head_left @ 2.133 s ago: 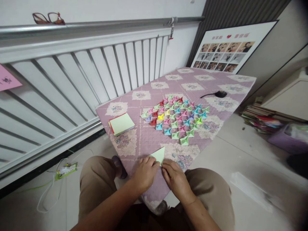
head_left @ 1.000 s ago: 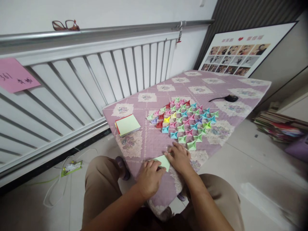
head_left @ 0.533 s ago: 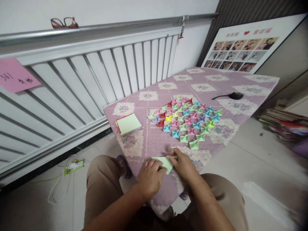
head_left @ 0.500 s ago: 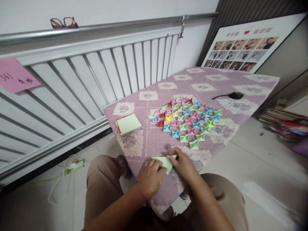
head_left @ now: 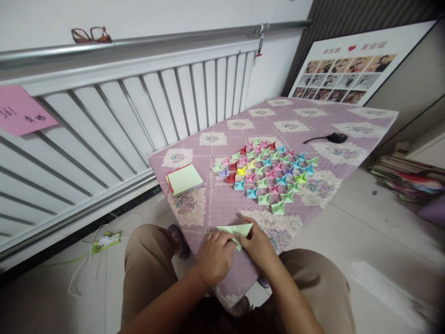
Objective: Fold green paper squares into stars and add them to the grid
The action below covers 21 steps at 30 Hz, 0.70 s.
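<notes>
A pale green folded paper [head_left: 238,230], triangular in outline, lies between my hands near the table's front corner. My left hand [head_left: 216,256] grips its left side, with thumb and fingers pressed on the paper. At the paper's right side, my right hand [head_left: 255,241] holds it between thumb and fingers; part of the lower edge is hidden by the hands. Just beyond stand several small folded paper pieces [head_left: 264,199] in green, blue, pink, red and yellow, set out in slanting rows.
A stack of coloured paper sheets [head_left: 186,180] lies on the table's left side. The flowered tablecloth [head_left: 222,206] covers the table. A black object with a cord [head_left: 336,138] rests at the right. The white radiator [head_left: 194,93] borders the left edge.
My right hand's thumb has shifted down and left along the paper, uncovering its right tip. My left hand stays almost in place, and the view has moved slightly.
</notes>
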### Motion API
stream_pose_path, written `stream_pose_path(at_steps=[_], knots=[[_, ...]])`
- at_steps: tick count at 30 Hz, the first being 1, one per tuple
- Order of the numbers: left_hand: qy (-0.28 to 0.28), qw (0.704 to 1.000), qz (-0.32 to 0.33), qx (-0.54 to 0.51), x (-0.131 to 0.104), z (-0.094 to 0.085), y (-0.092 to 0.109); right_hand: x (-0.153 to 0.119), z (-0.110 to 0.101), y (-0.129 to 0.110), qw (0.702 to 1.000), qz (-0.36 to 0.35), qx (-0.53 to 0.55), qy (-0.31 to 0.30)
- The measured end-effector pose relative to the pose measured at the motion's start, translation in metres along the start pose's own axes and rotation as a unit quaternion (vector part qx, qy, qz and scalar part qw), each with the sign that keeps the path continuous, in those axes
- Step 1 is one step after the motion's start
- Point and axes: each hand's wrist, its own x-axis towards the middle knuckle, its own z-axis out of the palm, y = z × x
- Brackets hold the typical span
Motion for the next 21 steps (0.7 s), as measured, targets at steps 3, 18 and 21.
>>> stream_pose_path(at_steps=[3,18,21], knots=[[0.02,1.0,0.005,-0.011,-0.002,0.004,-0.002,-0.003,0.004,-0.007,0.999,0.001,-0.037,0.009],[0.076,0.784,-0.295,-0.54,0.006,0.014,0.008,-0.014,0.002,-0.007,0.959,0.062,0.268,0.075],[0.014,0.718,-0.3,-0.628,0.017,0.012,0.019,-0.016,0.005,-0.005,0.957,0.054,0.27,0.087]])
